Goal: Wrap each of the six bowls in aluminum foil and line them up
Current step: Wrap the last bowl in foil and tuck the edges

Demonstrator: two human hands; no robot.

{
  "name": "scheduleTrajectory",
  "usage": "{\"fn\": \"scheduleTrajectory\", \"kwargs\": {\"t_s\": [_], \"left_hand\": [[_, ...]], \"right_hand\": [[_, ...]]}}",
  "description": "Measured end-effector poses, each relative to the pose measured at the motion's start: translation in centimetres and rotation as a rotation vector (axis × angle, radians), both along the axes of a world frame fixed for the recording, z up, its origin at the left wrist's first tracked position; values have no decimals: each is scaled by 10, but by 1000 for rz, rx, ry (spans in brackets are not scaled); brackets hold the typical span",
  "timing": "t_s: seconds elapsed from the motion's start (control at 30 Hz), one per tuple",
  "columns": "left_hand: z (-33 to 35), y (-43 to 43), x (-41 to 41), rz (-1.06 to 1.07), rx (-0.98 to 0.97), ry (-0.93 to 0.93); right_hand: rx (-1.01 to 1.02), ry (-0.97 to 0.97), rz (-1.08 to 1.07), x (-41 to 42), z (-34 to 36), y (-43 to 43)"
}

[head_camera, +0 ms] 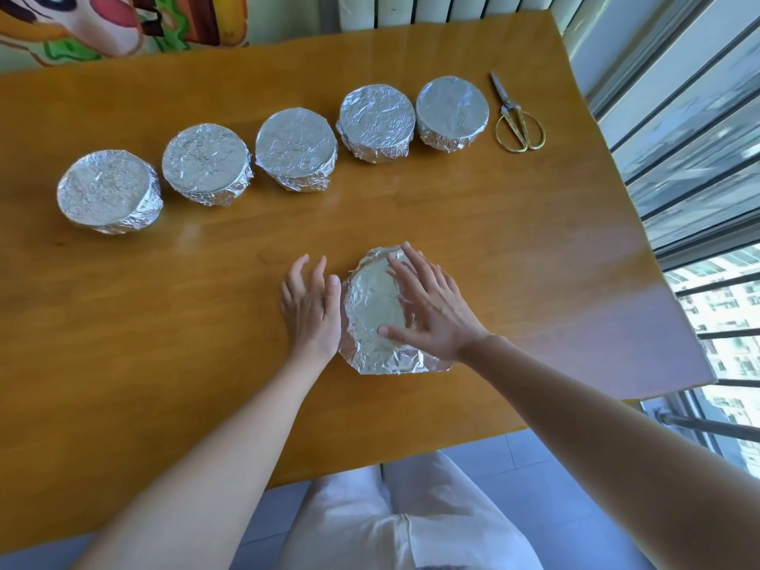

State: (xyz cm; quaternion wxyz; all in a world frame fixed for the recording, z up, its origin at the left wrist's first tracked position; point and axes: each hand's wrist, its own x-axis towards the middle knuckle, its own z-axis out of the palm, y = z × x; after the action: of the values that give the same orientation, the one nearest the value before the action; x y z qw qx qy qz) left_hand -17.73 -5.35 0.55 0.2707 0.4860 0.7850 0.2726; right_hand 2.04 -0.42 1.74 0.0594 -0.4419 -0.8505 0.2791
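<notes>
Sunlit wooden table, five wrapped bowls rowed; left hand and right hand, fingers spread straight, press foil onto the sixth bowl. Next, likely: tuck edges, join row.

Count on table: foil-wrapped bowls, 6 total. That is a row of five wrapped bowls toward the far edge, plus a sixth wrapped bowl nearer the front edge. Scissors: 1 pair, toward the far right corner. Hands: 2, left hand and right hand.
</notes>
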Motion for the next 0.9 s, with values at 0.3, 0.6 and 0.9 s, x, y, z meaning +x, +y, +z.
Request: {"fn": "scheduleTrajectory", "kwargs": {"t_s": [0.3, 0.6, 0.9], "left_hand": [[10, -20, 13, -666, -77, 143], [-4, -14, 23, -599, -120, 190], [-9, -14, 17, -552, -97, 270]], "right_hand": [[-215, 41, -3, 34, -1, -2], [-266, 101, 10, 28, -15, -6], [-228, 106, 15, 27, -25, -4]]}}
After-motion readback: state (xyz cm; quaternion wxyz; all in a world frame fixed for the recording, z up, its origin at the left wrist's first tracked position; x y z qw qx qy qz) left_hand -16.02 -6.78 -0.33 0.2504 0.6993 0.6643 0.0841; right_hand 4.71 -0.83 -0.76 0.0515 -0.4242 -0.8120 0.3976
